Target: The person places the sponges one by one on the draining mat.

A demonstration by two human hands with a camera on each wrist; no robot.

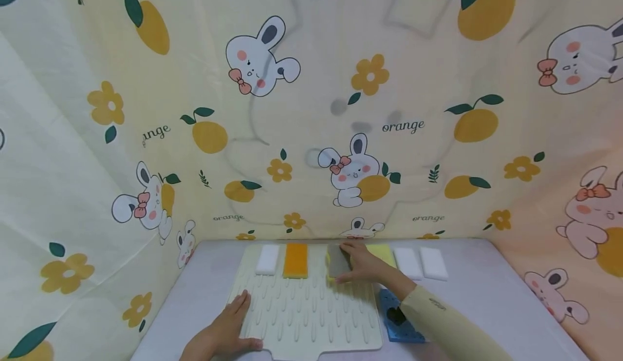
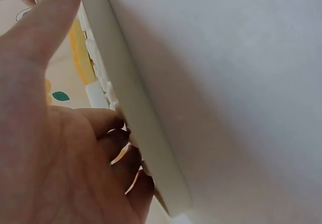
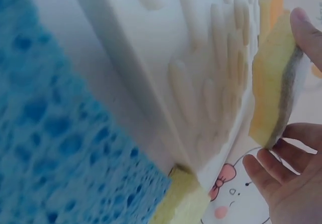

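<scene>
My right hand (image 1: 365,263) grips a yellow sponge (image 3: 271,78) with a grey scouring side, thumb on one end and fingers on the other. In the head view the sponge's grey face is up, over the far part of a cream ribbed board (image 1: 311,323). My left hand (image 1: 224,328) rests on the board's left edge, fingers extended on its top; in the left wrist view the fingertips touch the board's rim (image 2: 136,103). A white sponge (image 1: 267,259) and an orange sponge (image 1: 296,261) lie along the board's far edge, left of the held sponge.
Right of the board lie a pale yellow sponge (image 1: 383,254), partly behind my right hand, and two white blocks (image 1: 408,263). Nearer, a blue porous sponge (image 1: 396,315) with a dark patch lies partly under my right forearm. A printed curtain (image 1: 311,106) hangs behind the table (image 1: 477,296).
</scene>
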